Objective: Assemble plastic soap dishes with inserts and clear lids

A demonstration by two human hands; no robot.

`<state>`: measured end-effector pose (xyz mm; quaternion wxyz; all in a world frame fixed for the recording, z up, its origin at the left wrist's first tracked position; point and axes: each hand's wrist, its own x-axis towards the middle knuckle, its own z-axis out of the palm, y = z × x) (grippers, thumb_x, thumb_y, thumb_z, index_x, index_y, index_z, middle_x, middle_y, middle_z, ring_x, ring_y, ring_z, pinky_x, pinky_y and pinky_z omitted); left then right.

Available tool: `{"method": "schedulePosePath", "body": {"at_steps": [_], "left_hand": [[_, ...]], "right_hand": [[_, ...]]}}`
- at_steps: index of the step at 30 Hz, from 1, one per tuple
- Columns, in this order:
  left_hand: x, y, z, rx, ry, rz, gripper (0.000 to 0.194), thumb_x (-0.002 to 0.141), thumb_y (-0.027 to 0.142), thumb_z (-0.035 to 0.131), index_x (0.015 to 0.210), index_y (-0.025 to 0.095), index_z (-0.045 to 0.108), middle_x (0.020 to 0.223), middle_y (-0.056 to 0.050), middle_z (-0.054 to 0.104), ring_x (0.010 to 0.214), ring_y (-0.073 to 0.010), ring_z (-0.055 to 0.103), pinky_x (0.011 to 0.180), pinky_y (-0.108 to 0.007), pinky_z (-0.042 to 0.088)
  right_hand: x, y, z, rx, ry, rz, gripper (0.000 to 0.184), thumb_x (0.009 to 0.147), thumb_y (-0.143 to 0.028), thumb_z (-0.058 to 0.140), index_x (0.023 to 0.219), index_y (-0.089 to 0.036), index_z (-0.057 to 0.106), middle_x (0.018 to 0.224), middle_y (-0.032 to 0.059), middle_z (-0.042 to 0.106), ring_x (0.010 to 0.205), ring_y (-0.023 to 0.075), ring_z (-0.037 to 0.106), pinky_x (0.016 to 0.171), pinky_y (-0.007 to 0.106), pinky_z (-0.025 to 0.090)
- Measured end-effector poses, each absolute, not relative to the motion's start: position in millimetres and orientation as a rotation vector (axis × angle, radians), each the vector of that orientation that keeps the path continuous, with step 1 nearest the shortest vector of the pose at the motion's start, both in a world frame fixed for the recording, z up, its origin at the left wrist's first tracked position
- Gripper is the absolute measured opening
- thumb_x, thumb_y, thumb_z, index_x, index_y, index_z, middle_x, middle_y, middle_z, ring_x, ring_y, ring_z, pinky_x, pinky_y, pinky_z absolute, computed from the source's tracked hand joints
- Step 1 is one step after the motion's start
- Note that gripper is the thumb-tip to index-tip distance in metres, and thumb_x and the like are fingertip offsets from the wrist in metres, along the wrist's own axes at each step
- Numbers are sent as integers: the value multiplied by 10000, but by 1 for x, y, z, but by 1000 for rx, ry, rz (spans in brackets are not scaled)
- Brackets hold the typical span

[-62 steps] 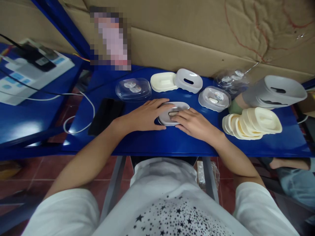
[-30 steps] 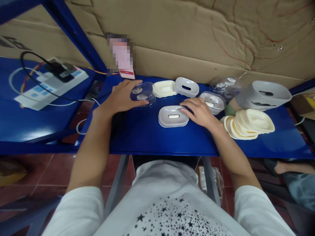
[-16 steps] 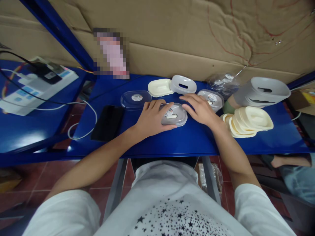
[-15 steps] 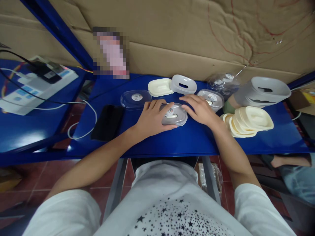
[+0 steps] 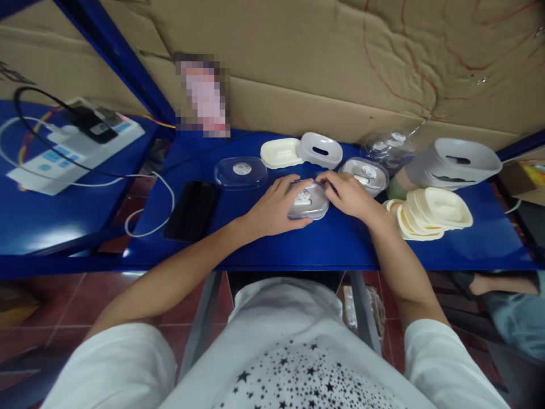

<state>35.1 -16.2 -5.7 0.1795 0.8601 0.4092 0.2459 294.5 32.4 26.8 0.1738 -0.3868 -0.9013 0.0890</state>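
A grey soap box with a clear lid and a round sticker lies on the blue table in front of me. My left hand wraps round its left side, thumb along the near edge and fingers over the far edge. At the upper right corner of the box, my right hand has its fingers bent and pressed against the rim; the fingertips are partly hidden. Just behind the right hand stands another lidded grey soap box. A loose clear lid with a sticker rests to the left.
At the back are a cream tray and a grey slotted tray. Stacked grey trays, stacked cream trays and clear lids stand right. A black phone, white cable and power strip lie left.
The view has shifted slightly. My right fingers have come in from above the box's right side and bent onto its corner. My left hand keeps its hold on the box.
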Motion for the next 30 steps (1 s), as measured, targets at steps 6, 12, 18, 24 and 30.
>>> {"method": "schedulePosePath", "body": {"at_steps": [6,12,18,24,30], "left_hand": [[21,-12,-4,2321,1028,666,759,874,439,788,1531,246,461,1562,-168,447,1510,-350,472,1278,-541,415],[27,-11,-5,2457,1089,607,723,879,440,786,1524,228,536,1636,-194,440,1519,-398,474,1245,-589,436],[36,-13,-11,2512,1046,625,704,948,401,747,1601,263,522,1732,-186,348,1617,-401,356,1286,-605,395],[35,-12,-17,2386,1040,649,807,958,464,768,1669,302,423,1761,-172,263,1640,-420,307,1304,-613,376],[31,-8,-16,2339,951,714,858,911,437,816,1654,321,401,1600,-141,431,1539,-364,450,1317,-550,382]], "right_hand": [[297,32,29,-1109,-2584,233,318,1011,-180,441,1242,-187,659,1132,110,802,992,281,749,899,407,546],[293,24,33,-1149,-2558,182,352,1070,-211,412,1322,-176,655,1265,138,781,1158,319,739,1000,482,540],[277,14,27,-1187,-2487,188,485,1169,-423,334,1502,-176,585,1463,148,705,1338,315,679,1118,506,527],[283,20,23,-1120,-2522,284,438,1161,-364,362,1414,-165,659,1387,143,740,1308,297,694,1133,482,547],[282,17,25,-1174,-2537,279,433,1123,-228,370,1440,-133,650,1405,160,727,1325,308,681,1152,482,548]]}}
